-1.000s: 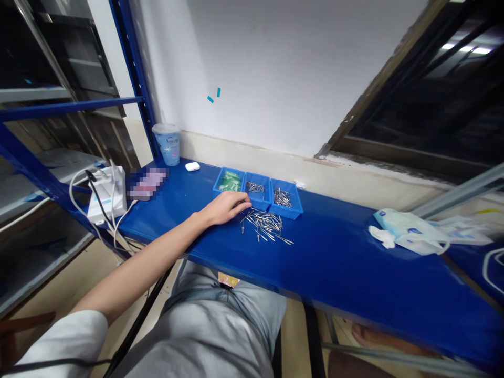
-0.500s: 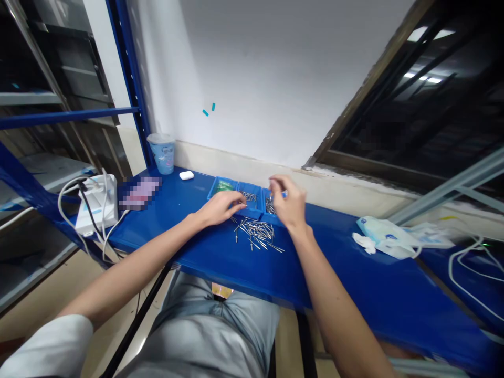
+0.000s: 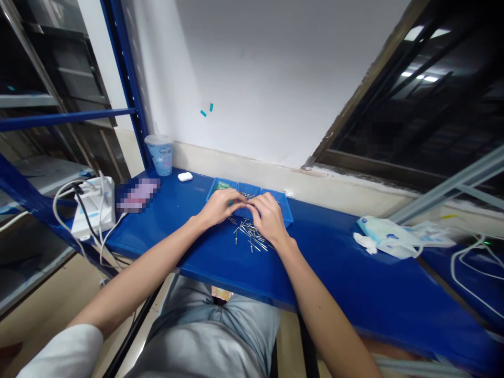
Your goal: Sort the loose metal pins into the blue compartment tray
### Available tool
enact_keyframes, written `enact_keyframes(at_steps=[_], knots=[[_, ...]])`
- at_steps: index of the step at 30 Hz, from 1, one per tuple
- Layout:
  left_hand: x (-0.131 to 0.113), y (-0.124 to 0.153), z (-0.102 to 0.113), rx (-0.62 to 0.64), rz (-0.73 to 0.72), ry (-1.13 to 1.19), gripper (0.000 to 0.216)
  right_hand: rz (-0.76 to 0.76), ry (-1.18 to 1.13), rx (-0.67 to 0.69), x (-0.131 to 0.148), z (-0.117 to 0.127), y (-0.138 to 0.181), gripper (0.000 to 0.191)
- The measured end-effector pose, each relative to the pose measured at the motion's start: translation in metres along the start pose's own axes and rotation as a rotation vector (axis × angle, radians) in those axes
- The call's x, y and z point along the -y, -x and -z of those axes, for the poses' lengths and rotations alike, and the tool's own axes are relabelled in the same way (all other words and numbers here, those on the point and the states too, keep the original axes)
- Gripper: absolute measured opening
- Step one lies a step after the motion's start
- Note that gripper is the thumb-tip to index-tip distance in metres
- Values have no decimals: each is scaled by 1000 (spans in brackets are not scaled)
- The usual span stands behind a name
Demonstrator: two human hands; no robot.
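Note:
A loose heap of small metal pins lies on the blue bench top, in front of a row of three small blue bins. My left hand and my right hand meet over the far side of the heap, fingers curled and pinched together close to each other. What the fingertips hold is too small to make out. The hands cover much of the middle and right bins; the left bin shows something green inside.
A pale blue cup and a small white case stand at the back left. A white box with cables sits at the bench's left end. White wrappers and tissue lie to the right, with a white cable beyond.
My right hand, absent a second ago, came in, reached over the right bin, then dropped to the pin heap beside my left hand. My left hand stayed near the heap's left edge.

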State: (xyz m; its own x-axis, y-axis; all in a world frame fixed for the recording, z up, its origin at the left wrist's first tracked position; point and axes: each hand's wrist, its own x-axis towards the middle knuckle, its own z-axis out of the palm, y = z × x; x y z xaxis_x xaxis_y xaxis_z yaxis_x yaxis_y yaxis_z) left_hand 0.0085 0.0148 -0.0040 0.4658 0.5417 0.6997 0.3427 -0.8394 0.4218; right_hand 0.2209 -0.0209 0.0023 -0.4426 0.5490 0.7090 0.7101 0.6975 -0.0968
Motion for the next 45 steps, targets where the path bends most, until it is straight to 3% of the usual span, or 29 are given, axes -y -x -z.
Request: enact_keyframes(at_steps=[16,26,31,37,42,45], knots=[[-7,12,1,76,73,-52,35,-41,-98,-129,-1,1,1,19],[-9,10,1,69,47,-56,29,-26,-78,-118,2,0,2,22],[-10,10,3,68,49,-56,27,-55,-27,-69,3,1,3,29],[-9,11,3,84,87,-59,27,-54,-43,18,2,4,3,18],[-9,10,4,108,87,-58,28,-68,-19,76,2,3,2,29],[-10,10,4,120,89,-49,28,-78,-42,111,2,3,2,25]])
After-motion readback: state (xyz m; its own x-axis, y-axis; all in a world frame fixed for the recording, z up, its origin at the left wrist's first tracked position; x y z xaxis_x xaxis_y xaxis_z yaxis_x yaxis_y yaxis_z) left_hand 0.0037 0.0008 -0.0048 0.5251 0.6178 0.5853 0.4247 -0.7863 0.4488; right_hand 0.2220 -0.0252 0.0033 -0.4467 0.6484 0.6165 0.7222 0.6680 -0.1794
